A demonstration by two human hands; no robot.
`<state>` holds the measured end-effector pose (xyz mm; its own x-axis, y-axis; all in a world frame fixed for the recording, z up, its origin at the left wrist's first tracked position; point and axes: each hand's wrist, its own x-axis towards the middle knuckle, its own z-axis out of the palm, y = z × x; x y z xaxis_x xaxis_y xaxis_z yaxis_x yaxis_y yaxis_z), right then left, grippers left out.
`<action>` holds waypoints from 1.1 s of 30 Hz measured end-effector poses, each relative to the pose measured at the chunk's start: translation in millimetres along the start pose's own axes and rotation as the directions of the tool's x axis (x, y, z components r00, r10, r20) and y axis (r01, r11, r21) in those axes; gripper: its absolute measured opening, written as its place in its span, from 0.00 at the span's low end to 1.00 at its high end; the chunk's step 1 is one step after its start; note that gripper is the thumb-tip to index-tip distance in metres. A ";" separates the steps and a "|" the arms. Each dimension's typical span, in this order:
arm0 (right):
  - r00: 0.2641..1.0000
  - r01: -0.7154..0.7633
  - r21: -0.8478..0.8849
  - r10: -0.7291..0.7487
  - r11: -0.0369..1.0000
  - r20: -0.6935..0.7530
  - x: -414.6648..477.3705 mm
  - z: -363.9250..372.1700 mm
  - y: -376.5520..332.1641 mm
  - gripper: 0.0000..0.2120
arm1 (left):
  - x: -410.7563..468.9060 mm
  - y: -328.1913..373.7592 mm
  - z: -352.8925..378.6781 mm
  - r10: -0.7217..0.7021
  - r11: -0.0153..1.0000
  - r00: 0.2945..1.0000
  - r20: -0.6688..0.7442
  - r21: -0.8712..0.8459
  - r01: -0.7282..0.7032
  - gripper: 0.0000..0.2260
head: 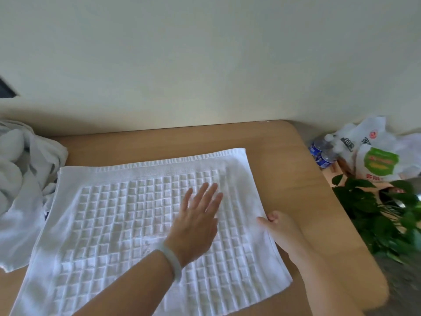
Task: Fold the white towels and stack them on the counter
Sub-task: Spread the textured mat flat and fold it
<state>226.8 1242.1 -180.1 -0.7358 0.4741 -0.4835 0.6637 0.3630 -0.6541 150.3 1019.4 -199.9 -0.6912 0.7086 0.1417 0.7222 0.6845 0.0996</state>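
White waffle-weave towel (118, 224), spread open in a single layer on the light wooden surface (284, 169). Its far hem lies near the cream wall (205, 65), and its near edge runs out of the bottom of the view.

We see the left hand (198, 215) laid palm-down on the right half of the towel. Its fingers are straight and slightly spread, pressing the cloth and holding nothing. A pale bracelet (172, 262) circles its wrist.

We see the right hand (282, 229) at the towel's right edge, about midway along it. Its thumb lies on top of the cloth and its fingers are curled at the hem, so that it pinches the edge. We cannot tell how far the fingers reach beneath.

To the left of the spread towel, touching its far left corner, we note a heap of crumpled white cloth (22, 179) resting on the same surface.

Beyond the surface's rounded right corner, and lower down, we see two water bottles with blue labels (320, 153). Beside them are white printed plastic bags (373, 160), and nearer to us stands a green leafy plant (373, 213).
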 end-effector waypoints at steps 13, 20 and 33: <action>0.845 0.217 -0.623 -0.464 0.752 -0.265 -18.5 19.2 25.1 0.39 | 17.8 20.8 29.5 -0.031 0.999 0.992 0.120 0.020 0.029 0.26; 0.729 0.421 -0.770 -0.684 0.480 -0.029 4.2 86.3 -27.9 0.29 | -95.5 -126.6 16.3 -0.472 0.881 0.881 0.038 0.073 0.468 0.26; 0.581 0.622 -0.686 -0.809 0.376 0.084 -6.8 214.8 -117.4 0.29 | -203.9 -165.3 -4.7 -0.714 0.695 0.699 -0.020 -0.130 0.707 0.26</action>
<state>125.0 1024.0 -225.0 -0.9761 -0.0855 0.1996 -0.1162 0.9822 -0.1475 172.1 761.0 -240.7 -0.9989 0.0031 0.0473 0.0171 0.9546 0.2974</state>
